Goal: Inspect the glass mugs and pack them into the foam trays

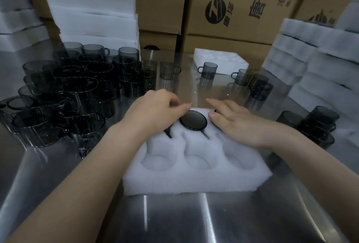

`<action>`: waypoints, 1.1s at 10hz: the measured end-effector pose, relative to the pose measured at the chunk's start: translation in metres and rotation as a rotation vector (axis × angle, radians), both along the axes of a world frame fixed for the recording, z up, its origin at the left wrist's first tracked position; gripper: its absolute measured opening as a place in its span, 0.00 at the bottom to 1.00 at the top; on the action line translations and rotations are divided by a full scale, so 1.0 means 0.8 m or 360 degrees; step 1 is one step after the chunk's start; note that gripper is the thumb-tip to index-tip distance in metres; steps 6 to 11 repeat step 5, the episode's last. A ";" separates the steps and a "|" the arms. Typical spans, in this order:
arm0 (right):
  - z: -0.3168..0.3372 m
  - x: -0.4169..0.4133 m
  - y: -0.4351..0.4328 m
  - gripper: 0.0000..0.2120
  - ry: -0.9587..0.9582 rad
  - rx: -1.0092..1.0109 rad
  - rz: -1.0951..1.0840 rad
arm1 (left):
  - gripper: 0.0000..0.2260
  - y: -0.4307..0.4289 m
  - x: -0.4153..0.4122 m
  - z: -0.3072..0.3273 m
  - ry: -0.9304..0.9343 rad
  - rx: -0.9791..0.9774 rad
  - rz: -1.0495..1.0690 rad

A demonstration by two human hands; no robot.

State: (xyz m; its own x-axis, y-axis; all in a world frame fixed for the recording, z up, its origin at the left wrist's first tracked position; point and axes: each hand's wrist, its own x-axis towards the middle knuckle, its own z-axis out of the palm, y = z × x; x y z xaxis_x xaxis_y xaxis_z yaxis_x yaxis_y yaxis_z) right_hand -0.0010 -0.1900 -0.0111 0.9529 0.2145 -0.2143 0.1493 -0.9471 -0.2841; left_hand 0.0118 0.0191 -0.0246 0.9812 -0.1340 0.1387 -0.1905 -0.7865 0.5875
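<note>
A white foam tray point(196, 178) lies in front of me on the steel table, with two rows of round pockets. A smoky grey glass mug point(193, 120) sits sunk in the far middle pocket, its rim and handle showing. My left hand point(155, 110) rests over the far left pocket, fingers curled, fingertips touching the middle mug's rim; a dark handle shows beneath it. My right hand point(233, 120) lies flat over the far right pocket, pressing on a mug that is mostly hidden. The three near pockets hold nothing.
Several grey glass mugs point(64, 95) crowd the table on the left, some stacked. More mugs point(314, 124) stand at the right and behind point(208, 69). Another foam tray point(221, 58) lies far back. Foam stacks point(314, 56) and cardboard boxes point(229, 5) wall the table.
</note>
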 end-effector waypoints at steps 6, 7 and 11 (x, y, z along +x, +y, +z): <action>-0.018 -0.011 0.001 0.27 -0.0229 0.0203 -0.0042 | 0.12 0.006 -0.023 0.003 -0.0227 -0.0030 0.0151; -0.018 -0.011 0.001 0.27 -0.0229 0.0203 -0.0042 | 0.12 0.006 -0.023 0.003 -0.0227 -0.0030 0.0151; -0.018 -0.011 0.001 0.27 -0.0229 0.0203 -0.0042 | 0.12 0.006 -0.023 0.003 -0.0227 -0.0030 0.0151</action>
